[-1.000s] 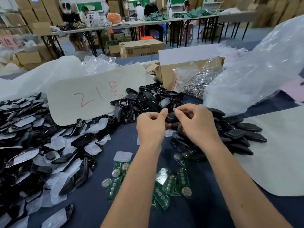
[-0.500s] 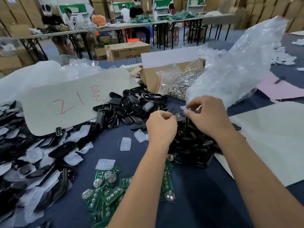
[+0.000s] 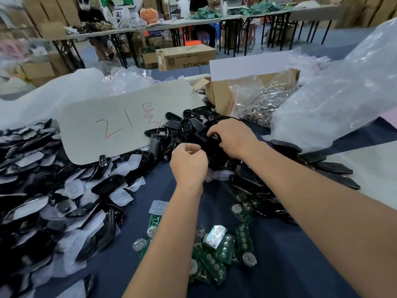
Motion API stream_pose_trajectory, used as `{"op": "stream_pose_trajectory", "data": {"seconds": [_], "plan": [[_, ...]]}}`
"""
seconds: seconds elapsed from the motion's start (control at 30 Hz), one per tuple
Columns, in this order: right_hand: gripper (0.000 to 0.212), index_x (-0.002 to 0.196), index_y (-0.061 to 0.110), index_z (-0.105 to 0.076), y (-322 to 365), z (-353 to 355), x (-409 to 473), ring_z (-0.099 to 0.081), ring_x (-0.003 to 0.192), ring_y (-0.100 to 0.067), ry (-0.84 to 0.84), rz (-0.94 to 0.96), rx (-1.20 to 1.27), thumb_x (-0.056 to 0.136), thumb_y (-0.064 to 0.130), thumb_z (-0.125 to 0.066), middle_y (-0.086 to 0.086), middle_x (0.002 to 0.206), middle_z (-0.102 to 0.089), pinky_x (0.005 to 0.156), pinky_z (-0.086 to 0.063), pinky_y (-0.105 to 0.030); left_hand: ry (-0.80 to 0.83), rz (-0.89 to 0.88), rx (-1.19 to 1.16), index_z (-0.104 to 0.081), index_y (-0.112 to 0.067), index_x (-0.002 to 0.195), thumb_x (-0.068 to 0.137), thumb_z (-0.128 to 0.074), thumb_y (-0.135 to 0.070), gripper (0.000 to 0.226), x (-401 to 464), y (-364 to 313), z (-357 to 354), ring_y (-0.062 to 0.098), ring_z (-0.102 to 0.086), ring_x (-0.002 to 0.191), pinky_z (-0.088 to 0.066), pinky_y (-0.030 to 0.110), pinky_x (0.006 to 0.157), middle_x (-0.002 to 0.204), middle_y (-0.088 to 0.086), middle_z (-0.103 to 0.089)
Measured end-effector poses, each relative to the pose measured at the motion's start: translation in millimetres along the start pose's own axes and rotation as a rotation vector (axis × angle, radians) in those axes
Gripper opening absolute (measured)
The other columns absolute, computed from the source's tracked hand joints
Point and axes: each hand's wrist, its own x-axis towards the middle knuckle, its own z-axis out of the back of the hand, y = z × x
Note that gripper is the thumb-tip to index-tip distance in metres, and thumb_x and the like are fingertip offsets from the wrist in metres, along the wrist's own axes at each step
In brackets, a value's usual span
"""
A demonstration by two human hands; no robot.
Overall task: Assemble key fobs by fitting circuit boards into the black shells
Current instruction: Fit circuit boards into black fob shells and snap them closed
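My right hand (image 3: 233, 137) pinches a black shell (image 3: 211, 137) atop the pile; my left hand (image 3: 189, 162) curls beside it (contents unclear). Circuit boards (image 3: 217, 254) wait below my wrists, plenty left.

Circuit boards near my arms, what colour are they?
Green, with silver round parts, seen in the head view: circuit boards.

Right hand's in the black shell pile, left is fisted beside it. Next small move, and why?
Probably lift one shell out with the right hand, whose fingers are curled onto a black shell atop the pile. The left hand is curled beside it; whether it holds anything is hidden. The green circuit boards lie nearer the body, so a board pickup would likely follow.
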Motion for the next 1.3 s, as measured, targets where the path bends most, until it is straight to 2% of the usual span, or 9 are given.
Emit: {"op": "stream_pose_trajectory", "data": {"seconds": [0.17, 0.4, 0.6, 0.73, 0.9, 1.0, 1.13, 1.23, 1.3], "plan": [[0.035, 0.126, 0.018, -0.075, 2, 4, -1, -0.067, 0.114, -0.031, -0.177, -0.022, 0.211, 0.092, 0.026, -0.078, -0.009, 0.121, -0.075, 0.098, -0.053, -0.042, 0.001, 0.008, -0.113, -0.066, -0.013, 0.095, 0.091, -0.061, 0.002, 0.017, 7, -3, 16, 0.011, -0.063, 0.053, -0.060, 0.034, 0.070, 0.086, 0.007, -0.068], [0.034, 0.117, 0.010, -0.079, 12, 5, -9, -0.068, 0.112, -0.025, -0.322, -0.066, 0.397, 0.088, 0.026, -0.083, -0.009, 0.116, -0.077, 0.099, -0.043, -0.028, 0.056, 0.035, -0.088, -0.071, -0.008, 0.103, 0.095, -0.062, -0.002, 0.014, -5, -6, 26, 0.007, -0.065, 0.054, -0.065, 0.036, 0.082, 0.096, 0.007, -0.071], [0.010, 0.087, 0.013, -0.084, 22, 11, -25, -0.068, 0.072, -0.013, -0.446, -0.129, 0.586, 0.091, 0.020, -0.078, -0.001, 0.080, -0.078, 0.079, -0.054, -0.028, 0.125, -0.020, -0.121, -0.071, -0.006, 0.112, 0.097, -0.067, -0.010, 0.016, -12, -7, 27, 0.005, -0.071, 0.059, -0.065, 0.035, 0.082, 0.098, 0.008, -0.071], [0.010, 0.094, 0.022, -0.082, 23, 18, -33, -0.070, 0.086, -0.017, -0.132, -0.089, 0.357, 0.085, 0.024, -0.085, 0.005, 0.085, -0.073, 0.085, -0.058, -0.034, 0.127, -0.118, 0.048, -0.070, -0.019, 0.105, 0.093, -0.067, -0.010, 0.015, -14, -7, 23, 0.018, -0.076, 0.078, -0.063, 0.043, 0.087, 0.098, 0.003, -0.073], [0.019, 0.076, 0.021, -0.081, 21, 48, -57, -0.071, 0.067, -0.012, 0.342, 0.023, 0.246, 0.078, 0.003, -0.079, 0.008, 0.067, -0.074, 0.062, -0.055, -0.023, 0.201, -0.570, 0.894, -0.069, -0.027, 0.125, 0.087, -0.067, -0.014, 0.040, -6, -4, 15, 0.031, -0.051, 0.117, -0.042, 0.035, 0.100, 0.124, 0.005, -0.060], [0.024, 0.105, 0.013, -0.078, 33, 53, -74, -0.077, 0.068, -0.018, 0.700, 0.065, 0.114, 0.085, 0.000, -0.076, -0.005, 0.089, -0.080, 0.058, -0.060, -0.023, 0.308, -0.551, 0.965, -0.073, -0.030, 0.118, 0.089, -0.068, -0.017, 0.032, -3, -7, 8, 0.030, -0.050, 0.119, -0.046, 0.039, 0.096, 0.126, 0.006, -0.057], [0.043, 0.129, 0.009, -0.064, 34, 58, -85, -0.076, 0.075, -0.013, 0.751, 0.032, -0.151, 0.089, 0.004, -0.079, -0.007, 0.107, -0.075, 0.074, -0.062, -0.029, 0.269, -0.530, 0.921, -0.080, -0.024, 0.097, 0.081, -0.068, -0.006, 0.026, -6, -10, 4, 0.030, -0.063, 0.108, -0.054, 0.036, 0.087, 0.115, 0.007, -0.068], [0.064, 0.139, 0.016, -0.054, 27, 63, -90, -0.062, 0.061, -0.005, 0.746, 0.013, -0.175, 0.084, 0.012, -0.086, 0.007, 0.085, -0.056, 0.049, -0.048, -0.013, 0.199, -0.515, 0.931, -0.078, -0.016, 0.082, 0.082, -0.071, -0.010, 0.010, -7, -8, 1, 0.032, -0.065, 0.097, -0.056, 0.039, 0.083, 0.098, 0.008, -0.072], [0.071, 0.139, 0.019, -0.051, 29, 64, -91, -0.047, 0.054, -0.004, 0.729, 0.050, -0.188, 0.080, 0.016, -0.090, 0.008, 0.081, -0.048, 0.038, -0.040, -0.016, 0.156, -0.499, 0.919, -0.075, -0.014, 0.076, 0.082, -0.073, -0.015, 0.007, -7, -7, -1, 0.032, -0.063, 0.095, -0.055, 0.041, 0.082, 0.091, 0.007, -0.072]]}}
